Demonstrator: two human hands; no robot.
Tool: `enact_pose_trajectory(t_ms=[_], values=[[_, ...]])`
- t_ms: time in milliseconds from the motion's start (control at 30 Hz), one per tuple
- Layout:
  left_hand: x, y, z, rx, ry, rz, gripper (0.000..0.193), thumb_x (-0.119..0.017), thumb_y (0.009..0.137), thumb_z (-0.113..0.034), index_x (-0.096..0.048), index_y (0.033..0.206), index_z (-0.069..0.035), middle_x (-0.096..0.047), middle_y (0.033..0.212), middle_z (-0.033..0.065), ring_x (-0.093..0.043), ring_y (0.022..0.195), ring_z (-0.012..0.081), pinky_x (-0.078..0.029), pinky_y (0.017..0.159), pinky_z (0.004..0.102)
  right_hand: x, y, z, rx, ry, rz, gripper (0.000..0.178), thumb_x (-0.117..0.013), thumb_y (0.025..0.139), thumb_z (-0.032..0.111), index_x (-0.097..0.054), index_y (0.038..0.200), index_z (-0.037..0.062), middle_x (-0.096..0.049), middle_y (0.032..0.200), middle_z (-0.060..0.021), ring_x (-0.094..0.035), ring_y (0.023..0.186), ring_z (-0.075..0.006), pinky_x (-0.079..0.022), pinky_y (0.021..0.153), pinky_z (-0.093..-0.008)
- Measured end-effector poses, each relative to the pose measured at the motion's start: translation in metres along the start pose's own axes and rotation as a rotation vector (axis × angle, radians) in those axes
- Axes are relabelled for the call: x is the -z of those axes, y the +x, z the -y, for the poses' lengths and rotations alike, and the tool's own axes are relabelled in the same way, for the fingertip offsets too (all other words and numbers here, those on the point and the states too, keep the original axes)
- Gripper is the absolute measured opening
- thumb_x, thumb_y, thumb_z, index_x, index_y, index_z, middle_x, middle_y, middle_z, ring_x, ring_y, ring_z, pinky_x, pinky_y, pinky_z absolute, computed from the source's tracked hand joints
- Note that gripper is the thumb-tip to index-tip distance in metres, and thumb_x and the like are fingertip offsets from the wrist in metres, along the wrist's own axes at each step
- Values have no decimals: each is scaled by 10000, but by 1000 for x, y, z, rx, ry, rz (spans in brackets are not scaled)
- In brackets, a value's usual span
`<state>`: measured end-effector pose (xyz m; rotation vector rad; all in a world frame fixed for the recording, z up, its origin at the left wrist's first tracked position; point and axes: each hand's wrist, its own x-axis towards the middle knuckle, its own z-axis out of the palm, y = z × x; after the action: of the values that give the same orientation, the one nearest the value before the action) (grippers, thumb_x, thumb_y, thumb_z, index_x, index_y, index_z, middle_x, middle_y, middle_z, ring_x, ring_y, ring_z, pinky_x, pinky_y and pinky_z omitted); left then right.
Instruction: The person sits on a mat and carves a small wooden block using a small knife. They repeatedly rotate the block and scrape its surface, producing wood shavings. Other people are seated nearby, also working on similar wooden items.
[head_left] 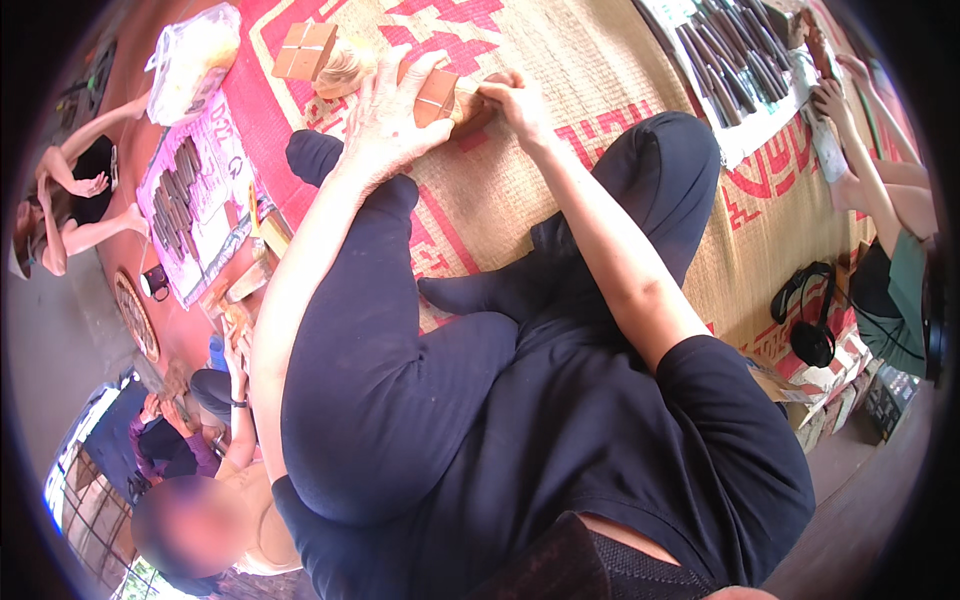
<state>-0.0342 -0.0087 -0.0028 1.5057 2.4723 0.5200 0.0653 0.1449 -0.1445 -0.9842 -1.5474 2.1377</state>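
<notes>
between both hands (390, 120), block (438, 95) seemingly crosswise

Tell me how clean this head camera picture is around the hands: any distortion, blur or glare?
Head view: strong fisheye bend, with a dark rim at the corners; the left hand and right hand on the wooden block are fairly sharp in even daylight; the woven mat curves toward the edge; the lower-left corner is blurred.
</notes>
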Motion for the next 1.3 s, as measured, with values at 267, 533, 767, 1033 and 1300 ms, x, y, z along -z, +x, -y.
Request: enact_pose_trajectory(t_ms=[267,533,767,1033,1300], values=[[1,0,-1,-20,28,-15,795,-724,711,-358,-407,1430,-240,-330,1457,156,-382,1314,400,-366,1062,540,15,0,-34,78,-200,-42,211,-747,738,181,-646,829,19,-686,766,-97,-646,712,-201,-508,700,-346],[-2,0,0,-25,8,-17,793,-726,711,-356,-410,1429,-239,-336,1452,159,-387,1306,407,-363,1067,535,3,-5,-44,150,-211,8,240,-777,725,188,-662,865,32,-636,846,-102,-628,814,-225,-495,746,-352],[2,-11,-2,-18,32,-5,793,-731,731,-317,-383,1440,-237,-327,1457,142,-408,1296,402,-376,1075,504,16,-35,-29,304,-522,-57,190,-747,747,36,-660,916,38,-656,880,-65,-622,819,-172,-502,714,-308],[1,3,-1,-20,-8,-12,789,-720,701,-365,-418,1419,-244,-335,1447,159,-365,1325,408,-352,1061,558,11,-4,-48,323,-272,80,289,-802,676,84,-635,903,18,-606,969,-118,-618,879,-253,-504,786,-351],[0,1,-1,-34,3,-24,781,-727,713,-343,-414,1419,-233,-346,1429,154,-391,1301,401,-362,1064,535,7,-20,-25,451,-394,135,275,-797,660,74,-665,900,49,-611,1070,-86,-598,953,-258,-486,868,-366]])
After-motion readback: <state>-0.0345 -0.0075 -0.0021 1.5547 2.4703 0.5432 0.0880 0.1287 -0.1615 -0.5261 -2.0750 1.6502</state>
